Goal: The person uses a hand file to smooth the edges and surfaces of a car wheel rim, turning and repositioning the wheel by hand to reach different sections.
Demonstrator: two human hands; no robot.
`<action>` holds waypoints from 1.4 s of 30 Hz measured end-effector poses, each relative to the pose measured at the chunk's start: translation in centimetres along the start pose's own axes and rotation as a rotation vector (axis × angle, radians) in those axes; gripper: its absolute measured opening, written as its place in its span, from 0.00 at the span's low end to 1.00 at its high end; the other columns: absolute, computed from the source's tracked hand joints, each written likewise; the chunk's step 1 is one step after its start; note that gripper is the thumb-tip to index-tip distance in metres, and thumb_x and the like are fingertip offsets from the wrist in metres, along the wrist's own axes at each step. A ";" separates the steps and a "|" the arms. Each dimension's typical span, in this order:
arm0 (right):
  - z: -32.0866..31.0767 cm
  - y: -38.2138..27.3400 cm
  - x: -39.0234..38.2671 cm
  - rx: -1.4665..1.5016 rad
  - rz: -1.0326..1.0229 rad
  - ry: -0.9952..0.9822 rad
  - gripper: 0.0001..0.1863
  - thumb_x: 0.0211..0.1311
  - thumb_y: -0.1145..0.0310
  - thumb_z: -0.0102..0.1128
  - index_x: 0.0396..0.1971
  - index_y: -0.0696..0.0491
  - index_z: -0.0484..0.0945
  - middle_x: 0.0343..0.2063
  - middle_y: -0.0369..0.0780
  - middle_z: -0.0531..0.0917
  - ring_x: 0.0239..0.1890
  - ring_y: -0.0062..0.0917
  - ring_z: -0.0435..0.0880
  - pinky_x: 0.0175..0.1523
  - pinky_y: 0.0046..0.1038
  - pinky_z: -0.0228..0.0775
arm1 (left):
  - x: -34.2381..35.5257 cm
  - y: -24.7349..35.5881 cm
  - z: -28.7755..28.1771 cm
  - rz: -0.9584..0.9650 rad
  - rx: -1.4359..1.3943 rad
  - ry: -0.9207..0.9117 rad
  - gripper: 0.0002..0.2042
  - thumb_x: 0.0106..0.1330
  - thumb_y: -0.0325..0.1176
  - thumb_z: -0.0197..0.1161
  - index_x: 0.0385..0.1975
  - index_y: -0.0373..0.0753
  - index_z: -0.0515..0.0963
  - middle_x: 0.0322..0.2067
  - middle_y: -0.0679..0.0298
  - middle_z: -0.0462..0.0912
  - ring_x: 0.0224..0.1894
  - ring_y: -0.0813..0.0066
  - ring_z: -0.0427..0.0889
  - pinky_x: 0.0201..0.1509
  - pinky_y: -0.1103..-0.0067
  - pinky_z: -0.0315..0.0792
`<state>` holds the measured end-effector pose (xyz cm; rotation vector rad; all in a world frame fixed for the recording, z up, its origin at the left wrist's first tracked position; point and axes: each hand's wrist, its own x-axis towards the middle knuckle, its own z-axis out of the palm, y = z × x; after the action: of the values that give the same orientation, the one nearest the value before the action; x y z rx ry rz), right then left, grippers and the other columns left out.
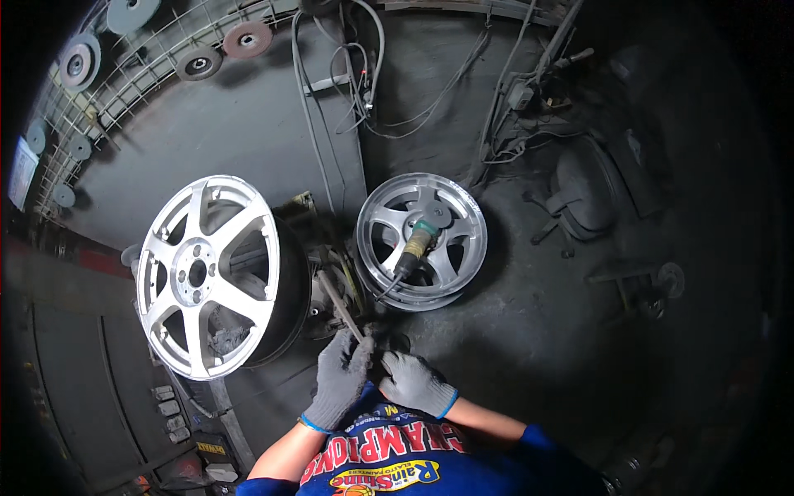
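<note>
My left hand (339, 376), in a grey knit glove with a blue cuff, is closed around the near end of a long thin greyish bar (341, 304). The bar slants away to the far left, beside the larger wheel. Close by on the right is my right hand (416, 385), gloved the same way. Its fingers are curled in toward the left hand; what they hold, if anything, is too dark to make out. A bright silver spoked wheel rim (197, 273) stands tilted at left. Ahead, a smaller silver rim (460, 266) lies on the floor with a green-and-yellow angle grinder (420, 241) across it.
Grinding discs (248, 40) hang on a wire rack (157, 70) at the far left. Hoses and cables (310, 124) run down the grey wall. At right stand a dark stool (583, 186) and another tool with a disc (653, 285). Small blocks (169, 409) sit lower left.
</note>
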<state>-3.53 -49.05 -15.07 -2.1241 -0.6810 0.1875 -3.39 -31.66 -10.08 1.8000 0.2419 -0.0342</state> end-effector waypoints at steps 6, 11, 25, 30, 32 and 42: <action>-0.9 4.0 -0.4 0.123 0.193 -0.287 0.17 0.54 0.62 0.65 0.33 0.63 0.80 0.29 0.59 0.84 0.37 0.60 0.83 0.40 0.52 0.74 | 1.1 -1.0 2.1 0.037 0.096 -0.116 0.12 0.74 0.39 0.68 0.41 0.34 0.83 0.31 0.47 0.82 0.33 0.50 0.82 0.39 0.64 0.75; -1.7 8.0 -1.5 0.327 0.592 -0.335 0.11 0.66 0.69 0.61 0.42 0.61 0.83 0.29 0.49 0.86 0.31 0.38 0.85 0.40 0.41 0.77 | 3.9 0.1 1.1 0.166 0.267 -0.493 0.13 0.74 0.38 0.65 0.49 0.35 0.85 0.37 0.46 0.87 0.42 0.45 0.87 0.46 0.64 0.80; -3.8 15.8 -5.0 0.302 1.117 0.478 0.11 0.82 0.60 0.57 0.44 0.52 0.79 0.21 0.32 0.73 0.17 0.16 0.72 0.21 0.24 0.66 | 14.9 -9.3 10.9 0.243 0.750 -0.316 0.31 0.63 0.53 0.73 0.58 0.37 0.78 0.44 0.45 0.87 0.45 0.43 0.87 0.49 0.53 0.81; -3.2 22.4 -4.2 0.582 1.156 0.466 0.11 0.83 0.60 0.55 0.46 0.51 0.80 0.21 0.31 0.73 0.19 0.16 0.72 0.24 0.24 0.66 | 22.3 -14.7 17.2 0.218 0.999 -0.165 0.25 0.66 0.41 0.66 0.59 0.36 0.75 0.42 0.53 0.85 0.41 0.53 0.87 0.44 0.59 0.81; -1.4 29.1 -7.7 0.120 0.966 0.466 0.10 0.80 0.62 0.58 0.45 0.54 0.81 0.21 0.34 0.75 0.22 0.20 0.76 0.28 0.29 0.71 | 23.9 -14.7 21.2 0.050 1.107 -0.109 0.21 0.67 0.37 0.62 0.58 0.37 0.75 0.41 0.53 0.84 0.35 0.54 0.86 0.41 0.59 0.81; -9.1 31.3 5.3 -0.061 0.733 0.412 0.14 0.70 0.63 0.65 0.47 0.55 0.87 0.39 0.53 0.90 0.43 0.49 0.90 0.50 0.44 0.80 | 22.3 -18.0 16.6 -0.406 0.461 -0.160 0.25 0.65 0.49 0.70 0.51 0.34 0.78 0.45 0.37 0.88 0.50 0.34 0.87 0.52 0.52 0.80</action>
<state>16.85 -67.34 -33.60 -2.2876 0.3512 0.1147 16.85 -40.43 -34.79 2.1623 0.5130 -0.5584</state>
